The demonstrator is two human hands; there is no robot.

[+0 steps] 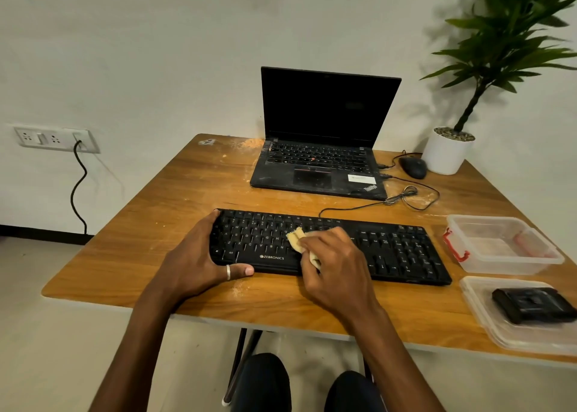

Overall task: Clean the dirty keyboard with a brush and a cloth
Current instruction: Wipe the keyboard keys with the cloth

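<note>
A black keyboard (402, 249) lies across the front of the wooden table (175, 193). My left hand (199, 255) grips its left end, fingers over the far edge and thumb on the front edge. My right hand (334, 265) presses a folded beige cloth (296, 238) onto the middle keys. Pale dust lies on the table beside the keyboard. No brush is visible.
An open black laptop (321, 149) stands behind the keyboard, with a mouse (413, 166), cables and a potted plant (449, 149) at the back right. A clear box with a red latch (499, 244) and a clear lid holding a black object (530, 305) sit at right.
</note>
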